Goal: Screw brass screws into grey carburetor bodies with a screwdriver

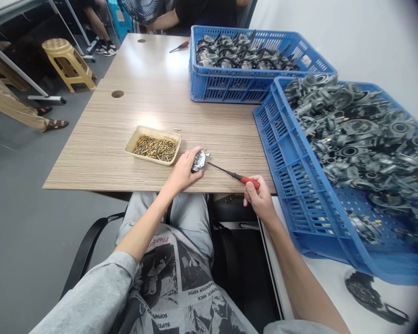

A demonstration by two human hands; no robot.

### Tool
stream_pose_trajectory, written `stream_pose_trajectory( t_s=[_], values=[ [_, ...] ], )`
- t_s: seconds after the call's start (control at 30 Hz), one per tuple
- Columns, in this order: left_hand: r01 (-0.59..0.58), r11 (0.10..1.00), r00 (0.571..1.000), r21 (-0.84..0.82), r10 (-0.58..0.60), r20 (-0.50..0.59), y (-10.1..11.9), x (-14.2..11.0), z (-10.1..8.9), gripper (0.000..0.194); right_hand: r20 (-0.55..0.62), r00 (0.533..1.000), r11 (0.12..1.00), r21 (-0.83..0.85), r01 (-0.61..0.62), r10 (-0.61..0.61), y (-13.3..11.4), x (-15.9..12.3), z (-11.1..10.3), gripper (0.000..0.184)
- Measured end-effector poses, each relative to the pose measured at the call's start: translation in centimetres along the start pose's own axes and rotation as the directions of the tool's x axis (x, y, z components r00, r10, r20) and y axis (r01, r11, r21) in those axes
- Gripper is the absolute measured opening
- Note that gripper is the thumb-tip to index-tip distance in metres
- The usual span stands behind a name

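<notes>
Right at the near edge of the surface (125, 116), the person's left hand (183, 171) presses a small grey metal part (198, 160) down, fingers (191, 155) curled over its top and left side so that only its right end shows. The right hand (259, 197) is closed around the red handle of a screwdriver (235, 175), and the thin dark shaft runs up and leftward until its tip meets the part just beyond the left fingers. Both hands, then, are shut on something: one on the part, one on the tool.

Judging by its cast look, the part is stiff, fairly dense for its size and unlikely to mind a firm squeeze, though its smooth metal may slide on the laminate when pushed from the side. Holding it from above with the palm bearing down, as now, seems the safest hold. The screwdriver is light and slim; the ribbed handle is the place to take it.

Just left of the left fingers sits a shallow cream tray (134, 139) of small brass screws (155, 148), with a few loose ones beyond it. To the right of the right hand a tilted blue crate (285, 157) brims with similar grey castings (362, 134); a second blue crate (223, 83) stands farther off, with another red-handled screwdriver (179, 46) near it.
</notes>
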State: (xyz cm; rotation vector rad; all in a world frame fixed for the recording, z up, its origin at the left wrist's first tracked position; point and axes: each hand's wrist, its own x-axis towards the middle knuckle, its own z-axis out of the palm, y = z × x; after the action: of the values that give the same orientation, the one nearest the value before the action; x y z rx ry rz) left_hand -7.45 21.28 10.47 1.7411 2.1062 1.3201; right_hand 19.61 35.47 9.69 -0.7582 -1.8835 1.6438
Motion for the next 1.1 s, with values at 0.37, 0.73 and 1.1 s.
stream_pose_trajectory(
  t_s=[0.37, 0.73, 1.1],
  values=[
    [0.002, 1.000, 1.000, -0.003, -0.002, -0.004, 0.14, -0.01, -0.01, 0.076, 0.013, 1.000, 0.999, -0.029, -0.014, 0.014, 0.41, -0.13, -0.40, 0.031],
    [0.001, 1.000, 1.000, 0.002, -0.001, 0.000, 0.09, 0.01, 0.01, 0.076, 0.020, 1.000, 0.999, -0.052, -0.005, 0.007, 0.42, -0.23, -0.44, 0.032],
    [-0.005, 1.000, 1.000, -0.001, 0.005, -0.008, 0.00, -0.01, 0.07, 0.075, 0.028, 1.000, 0.999, -0.053, 0.002, 0.000, 0.51, -0.32, -0.53, 0.033]
  ],
)
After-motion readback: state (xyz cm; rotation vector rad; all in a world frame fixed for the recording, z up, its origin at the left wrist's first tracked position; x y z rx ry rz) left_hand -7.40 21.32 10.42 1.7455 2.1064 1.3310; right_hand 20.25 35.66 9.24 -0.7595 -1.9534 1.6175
